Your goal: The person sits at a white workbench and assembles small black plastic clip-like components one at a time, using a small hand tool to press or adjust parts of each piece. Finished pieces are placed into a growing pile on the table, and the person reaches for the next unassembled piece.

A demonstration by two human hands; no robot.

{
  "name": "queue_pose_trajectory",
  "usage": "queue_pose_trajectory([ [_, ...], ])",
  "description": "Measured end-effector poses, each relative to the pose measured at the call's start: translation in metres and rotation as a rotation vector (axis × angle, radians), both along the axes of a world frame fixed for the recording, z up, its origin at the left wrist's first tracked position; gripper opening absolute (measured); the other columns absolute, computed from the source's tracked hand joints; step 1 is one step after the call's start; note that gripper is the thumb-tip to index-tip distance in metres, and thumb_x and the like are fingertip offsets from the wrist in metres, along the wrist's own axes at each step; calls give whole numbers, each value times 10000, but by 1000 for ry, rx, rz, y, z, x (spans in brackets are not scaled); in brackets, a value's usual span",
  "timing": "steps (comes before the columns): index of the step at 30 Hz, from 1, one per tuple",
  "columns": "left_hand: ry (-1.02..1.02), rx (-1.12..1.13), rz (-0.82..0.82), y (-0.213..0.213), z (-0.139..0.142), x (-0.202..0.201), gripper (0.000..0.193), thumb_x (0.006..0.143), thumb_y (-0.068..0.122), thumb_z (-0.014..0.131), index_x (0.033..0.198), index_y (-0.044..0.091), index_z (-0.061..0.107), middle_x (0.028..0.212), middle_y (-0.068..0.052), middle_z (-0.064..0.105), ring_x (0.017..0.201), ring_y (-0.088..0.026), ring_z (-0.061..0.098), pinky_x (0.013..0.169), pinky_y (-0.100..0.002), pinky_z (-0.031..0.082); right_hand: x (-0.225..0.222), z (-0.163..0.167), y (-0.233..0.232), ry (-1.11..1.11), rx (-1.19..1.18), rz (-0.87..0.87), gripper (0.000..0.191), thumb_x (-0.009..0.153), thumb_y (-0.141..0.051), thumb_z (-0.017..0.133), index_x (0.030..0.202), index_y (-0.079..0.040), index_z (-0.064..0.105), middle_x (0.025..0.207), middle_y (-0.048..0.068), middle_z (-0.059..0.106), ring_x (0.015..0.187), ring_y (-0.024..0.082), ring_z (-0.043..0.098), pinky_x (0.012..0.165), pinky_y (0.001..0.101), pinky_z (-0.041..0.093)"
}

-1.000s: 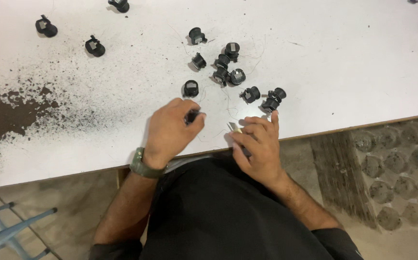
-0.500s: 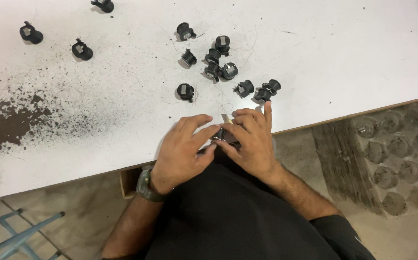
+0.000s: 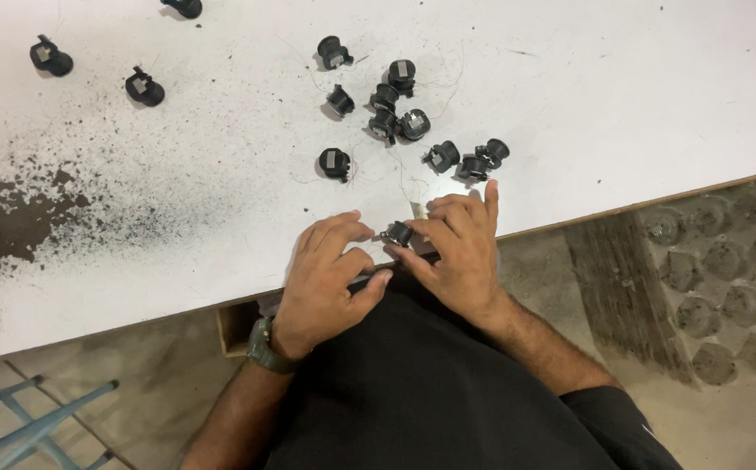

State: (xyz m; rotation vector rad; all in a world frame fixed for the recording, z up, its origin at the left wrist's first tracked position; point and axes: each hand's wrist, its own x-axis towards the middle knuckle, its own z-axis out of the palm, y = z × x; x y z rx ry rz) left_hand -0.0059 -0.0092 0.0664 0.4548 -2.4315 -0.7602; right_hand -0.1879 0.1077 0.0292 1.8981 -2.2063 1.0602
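Both hands meet at the near edge of a white table (image 3: pixel 621 96). My left hand (image 3: pixel 330 278), with a green watch on the wrist, and my right hand (image 3: pixel 456 248) pinch one small black round part (image 3: pixel 398 233) between their fingertips. Just beyond them several more of the same black parts (image 3: pixel 395 117) lie in a loose cluster, with thin wires trailing from some. One black part (image 3: pixel 334 163) lies alone, a little left of the cluster.
Two black parts (image 3: pixel 50 59) (image 3: pixel 144 90) lie at the far left of the table. Dark worn patches (image 3: pixel 12 226) mark the left of the tabletop. A blue metal frame (image 3: pixel 21 422) stands on the floor at lower left. Ribbed round shapes (image 3: pixel 717 261) lie below the table at right.
My hands have come together at the table edge: a second ago they were apart, the left holding a black part; now both grip one part between them.
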Motion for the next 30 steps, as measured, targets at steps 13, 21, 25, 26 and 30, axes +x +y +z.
queue_pose_trajectory([
  [13,168,82,109,1,-20,-26,95,931,132,737,1009,107,690,1309,-55,649,1255,-231,618,1099,-426,462,0,2,0,44,26,-7,378,788,-257,908,1080,-98,728,1058,63,581,1197,281,547,1252,687,125],
  [21,236,-58,228,-2,-16,3,154,892,196,734,926,76,643,1242,-139,618,1237,-320,593,1037,-447,461,3,2,2,-2,-14,0,461,785,-352,904,1104,-76,719,1060,106,573,1189,306,511,1191,709,109],
  [25,73,-94,198,8,-10,-7,271,816,262,812,952,59,695,1236,-171,620,1247,-352,564,1060,-533,379,-2,-6,15,-11,-199,44,314,839,-172,821,1127,-115,710,1008,87,550,1206,306,550,1254,637,123],
  [26,68,-80,206,10,-10,-9,261,818,259,816,945,64,698,1238,-155,625,1257,-342,562,1081,-541,364,-4,-8,18,-9,-233,47,275,861,-82,791,1116,-149,716,974,62,548,1199,288,578,1289,615,133],
  [30,9,-34,211,17,-14,-12,174,852,191,799,971,87,725,1274,-97,636,1307,-301,559,1158,-551,329,-7,-17,23,-125,-249,232,352,889,12,757,1178,-88,581,1036,55,650,1216,290,636,1299,609,175],
])
